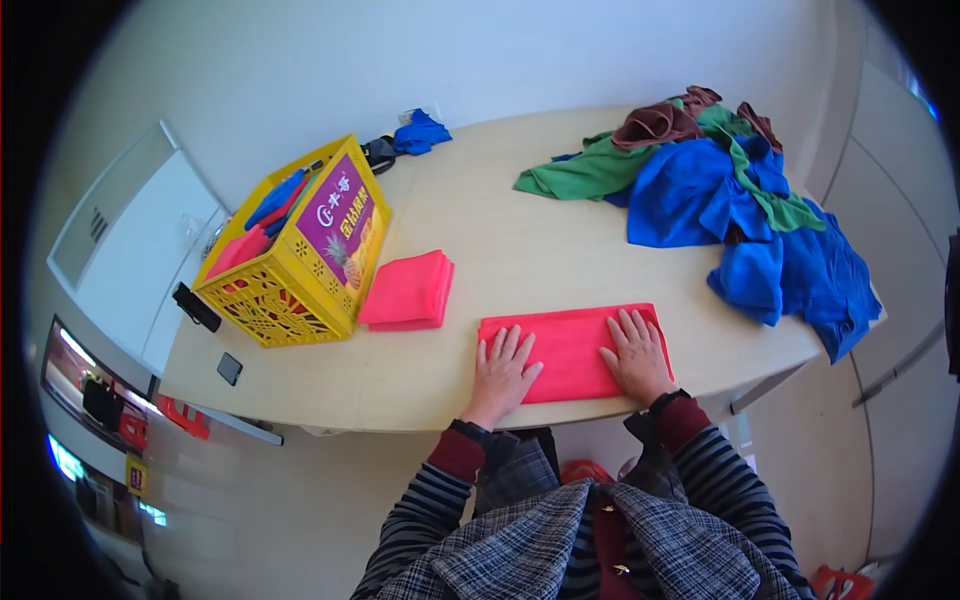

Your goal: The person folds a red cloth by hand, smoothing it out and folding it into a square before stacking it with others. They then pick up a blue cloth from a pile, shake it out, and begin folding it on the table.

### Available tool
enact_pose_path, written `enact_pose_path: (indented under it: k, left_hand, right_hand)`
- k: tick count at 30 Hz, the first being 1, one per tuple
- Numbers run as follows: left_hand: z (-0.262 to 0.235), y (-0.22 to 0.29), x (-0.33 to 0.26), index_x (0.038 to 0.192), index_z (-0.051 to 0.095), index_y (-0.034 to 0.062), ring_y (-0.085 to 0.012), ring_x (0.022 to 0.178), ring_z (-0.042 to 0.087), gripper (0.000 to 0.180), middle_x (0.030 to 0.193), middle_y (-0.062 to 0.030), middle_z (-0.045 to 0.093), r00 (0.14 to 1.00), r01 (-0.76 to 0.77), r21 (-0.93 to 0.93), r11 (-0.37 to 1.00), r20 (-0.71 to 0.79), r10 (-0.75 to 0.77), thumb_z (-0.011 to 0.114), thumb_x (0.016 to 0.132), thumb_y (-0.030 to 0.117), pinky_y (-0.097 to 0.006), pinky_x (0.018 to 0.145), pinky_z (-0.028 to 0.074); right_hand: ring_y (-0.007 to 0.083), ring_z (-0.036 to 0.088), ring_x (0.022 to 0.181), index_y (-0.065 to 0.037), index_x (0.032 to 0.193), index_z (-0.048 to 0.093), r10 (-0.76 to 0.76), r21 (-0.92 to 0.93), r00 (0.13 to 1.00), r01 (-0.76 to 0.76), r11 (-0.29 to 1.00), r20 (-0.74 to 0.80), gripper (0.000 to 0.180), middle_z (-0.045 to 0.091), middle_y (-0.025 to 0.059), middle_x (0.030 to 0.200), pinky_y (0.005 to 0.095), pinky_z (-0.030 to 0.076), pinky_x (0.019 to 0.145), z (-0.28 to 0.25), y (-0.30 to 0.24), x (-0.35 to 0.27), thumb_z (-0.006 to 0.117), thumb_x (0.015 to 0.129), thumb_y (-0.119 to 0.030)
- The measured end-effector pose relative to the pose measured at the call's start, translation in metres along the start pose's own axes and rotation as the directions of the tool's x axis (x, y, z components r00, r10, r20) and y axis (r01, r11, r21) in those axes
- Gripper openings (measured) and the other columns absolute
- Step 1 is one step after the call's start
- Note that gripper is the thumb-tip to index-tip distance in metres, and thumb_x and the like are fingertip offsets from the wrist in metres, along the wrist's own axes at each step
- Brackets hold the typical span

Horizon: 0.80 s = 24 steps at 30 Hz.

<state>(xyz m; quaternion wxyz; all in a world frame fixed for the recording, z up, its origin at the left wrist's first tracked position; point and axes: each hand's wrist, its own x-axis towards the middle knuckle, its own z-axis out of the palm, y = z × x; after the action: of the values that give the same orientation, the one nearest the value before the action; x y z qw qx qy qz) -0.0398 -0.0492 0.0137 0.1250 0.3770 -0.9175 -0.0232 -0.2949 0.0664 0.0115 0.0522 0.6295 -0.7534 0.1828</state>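
Head view, looking down. A folded red cloth (570, 350) lies flat on the pale table (520, 240), close to its near edge, directly in front of the person. The left hand (503, 367) rests palm-down on the cloth's left end; its fingers (512, 346) are spread and extended, gripping nothing, with the fingertips pointing away from the body and the heel of the hand at the cloth's near edge. The right hand (636, 355) lies palm-down on the cloth's right part, fingers (629, 326) likewise splayed and flat, their tips just short of the cloth's far edge. The cloth thus lies beneath both sets of fingers, with a bare strip of it showing between the hands. To the left, apart from the cloth, sits a stack of folded red cloths (409, 291), and just beside that a yellow plastic crate (292, 268) holding red and blue fabric. A loose heap of blue, green and brown cloths (730, 200) occupies the far right of the table. A small dark phone (229, 368) lies near the table's left edge.
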Motion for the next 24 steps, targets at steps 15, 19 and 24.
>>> enact_pose_path:
  k: [15,19,24]
  left_hand:
    - [0.010,-0.013,0.016,0.156,0.042,0.0147,-0.0333,0.152,0.028,0.061,0.163,-0.0138,0.036,1.000,0.008,0.052,0.999,-0.003,-0.008,0.047,0.104,0.047,-0.057,0.123,0.017]
    - [0.016,-0.014,0.014,0.155,0.042,0.0146,-0.0334,0.152,0.029,0.061,0.163,-0.0134,0.036,0.999,-0.023,0.035,0.999,-0.048,0.024,0.046,0.105,0.048,-0.056,0.123,0.018]
    - [0.019,-0.008,0.003,0.155,0.042,0.0146,-0.0338,0.152,0.028,0.061,0.163,-0.0132,0.036,0.998,-0.021,0.033,0.999,-0.055,0.023,0.045,0.105,0.049,-0.056,0.123,0.018]
  right_hand:
    - [0.0354,0.035,0.149,-0.007,0.149,0.048,-0.038,-0.090,0.999,0.034,0.995,-0.036,0.061,0.044,0.0174,0.157,0.0504,0.025,0.122,0.013,0.005,0.021,0.049,0.103,-0.047]
    - [0.0356,0.034,0.149,-0.008,0.152,0.045,-0.029,-0.104,0.999,0.026,0.994,-0.028,0.061,0.042,0.0171,0.158,0.0490,0.025,0.122,0.016,0.007,0.020,0.046,0.105,-0.047]
    - [0.0337,0.032,0.151,-0.010,0.153,0.045,-0.009,-0.131,1.000,0.008,0.991,-0.011,0.062,0.041,0.0147,0.160,0.0475,0.023,0.124,0.017,0.005,0.007,0.044,0.105,-0.049]
